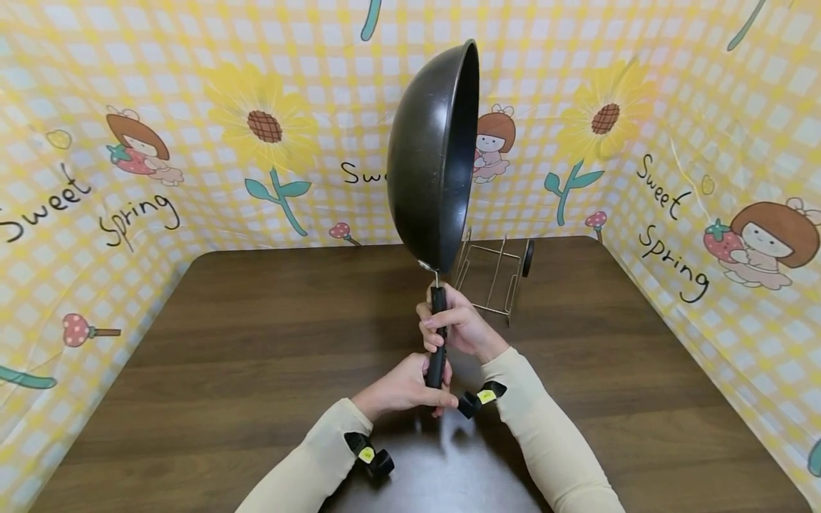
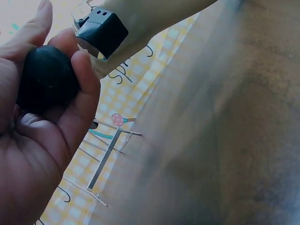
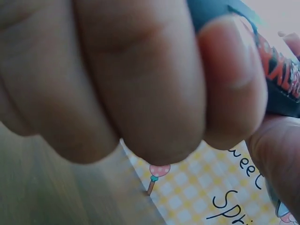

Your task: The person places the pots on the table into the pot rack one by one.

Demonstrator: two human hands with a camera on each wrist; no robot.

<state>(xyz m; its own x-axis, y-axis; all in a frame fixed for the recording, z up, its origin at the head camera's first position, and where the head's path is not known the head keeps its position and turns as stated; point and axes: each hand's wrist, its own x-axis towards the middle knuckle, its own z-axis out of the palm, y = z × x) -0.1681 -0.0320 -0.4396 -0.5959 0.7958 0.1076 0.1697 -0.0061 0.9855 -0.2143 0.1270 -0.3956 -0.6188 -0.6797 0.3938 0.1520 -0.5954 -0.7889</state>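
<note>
A dark wok (image 1: 420, 153) is held upright above the table, its bowl at the top and its open side turned to the right. Its black handle (image 1: 437, 370) points down. My left hand (image 1: 400, 386) grips the handle near its lower end. Just above, my right hand (image 1: 473, 329) has its fingers wrapped round the same handle. In the left wrist view, the rounded handle end (image 2: 47, 79) shows between the left thumb and fingers. Red lettering on the handle (image 3: 281, 70) appears beside the right fingers (image 3: 145, 89) in the right wrist view. Most of the wok's inside is hidden.
A metal wire rack (image 1: 490, 278) stands at the back of the brown wooden table (image 1: 288, 342), partly behind the wok and right hand. A black disc (image 1: 528, 258) is at its right side. Yellow checked cloth (image 1: 346, 85) walls in the back and both sides.
</note>
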